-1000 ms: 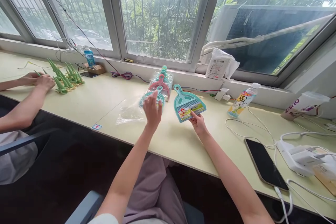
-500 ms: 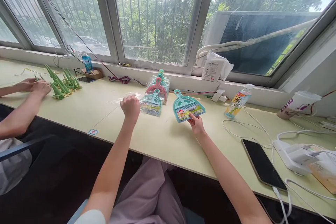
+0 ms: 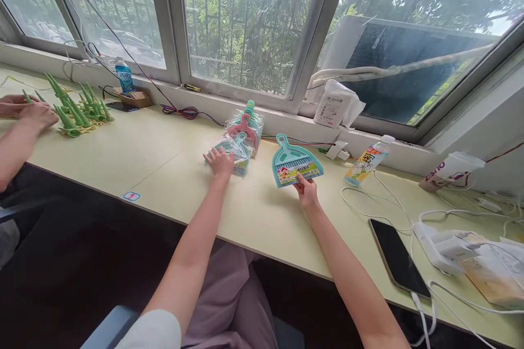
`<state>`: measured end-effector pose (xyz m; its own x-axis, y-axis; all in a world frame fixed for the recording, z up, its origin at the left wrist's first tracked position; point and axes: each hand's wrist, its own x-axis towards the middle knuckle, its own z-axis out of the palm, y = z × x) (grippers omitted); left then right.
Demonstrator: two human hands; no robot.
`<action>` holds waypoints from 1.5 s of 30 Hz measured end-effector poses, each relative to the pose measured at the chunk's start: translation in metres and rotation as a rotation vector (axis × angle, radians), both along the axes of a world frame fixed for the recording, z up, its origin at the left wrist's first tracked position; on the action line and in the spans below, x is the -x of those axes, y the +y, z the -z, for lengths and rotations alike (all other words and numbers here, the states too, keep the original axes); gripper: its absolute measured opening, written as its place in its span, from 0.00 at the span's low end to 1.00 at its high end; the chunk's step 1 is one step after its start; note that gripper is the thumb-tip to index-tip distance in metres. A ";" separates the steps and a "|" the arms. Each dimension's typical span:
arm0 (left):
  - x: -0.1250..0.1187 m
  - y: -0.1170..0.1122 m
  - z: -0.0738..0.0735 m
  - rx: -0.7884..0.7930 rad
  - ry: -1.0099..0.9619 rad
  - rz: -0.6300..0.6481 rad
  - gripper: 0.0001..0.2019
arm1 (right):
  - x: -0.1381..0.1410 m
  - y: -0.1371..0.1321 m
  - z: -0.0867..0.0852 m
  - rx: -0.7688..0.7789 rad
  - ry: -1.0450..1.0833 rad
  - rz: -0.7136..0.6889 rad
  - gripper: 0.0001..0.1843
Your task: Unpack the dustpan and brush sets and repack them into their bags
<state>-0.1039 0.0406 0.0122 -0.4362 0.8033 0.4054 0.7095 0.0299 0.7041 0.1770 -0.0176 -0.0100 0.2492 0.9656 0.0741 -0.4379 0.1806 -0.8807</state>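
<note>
My right hand (image 3: 307, 191) grips the lower edge of a teal dustpan (image 3: 292, 155) with a small brush and a printed label on it, handle pointing away from me. My left hand (image 3: 221, 163) lies with spread fingers on clear plastic wrap over another teal dustpan (image 3: 242, 148) in the middle of the table. Behind that one stands a row of wrapped dustpans, the front one a pink dustpan (image 3: 246, 128), with several green handles behind it. My left hand partly hides the wrapped teal dustpan.
On the right are a drink bottle (image 3: 368, 161), a phone (image 3: 399, 256), a power strip (image 3: 440, 248), loose white cables and a plastic cup (image 3: 452, 170). At far left a co-worker's hands (image 3: 35, 114) work beside green spiky pieces (image 3: 77, 109). A tissue pack (image 3: 338, 103) leans by the window.
My left hand has opened from a closed fist with clear film and come down rightward onto the wrapped dustpan. My right hand still holds its dustpan. The view has shifted slightly.
</note>
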 end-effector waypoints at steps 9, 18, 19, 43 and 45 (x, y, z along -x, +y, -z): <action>-0.019 0.015 0.015 -0.068 0.017 0.400 0.14 | 0.008 -0.004 0.001 0.045 -0.085 -0.137 0.19; -0.037 0.002 0.002 0.019 0.312 0.111 0.18 | 0.011 -0.006 0.001 0.080 -0.145 -0.201 0.16; -0.039 0.002 0.002 0.053 0.349 0.104 0.19 | 0.011 -0.006 0.001 0.087 -0.153 -0.204 0.16; -0.057 0.010 0.014 -0.434 0.148 0.448 0.08 | 0.014 0.000 0.004 0.074 -0.159 -0.286 0.21; -0.061 0.007 0.013 -0.450 0.171 0.511 0.08 | 0.014 0.001 0.005 0.077 -0.132 -0.236 0.20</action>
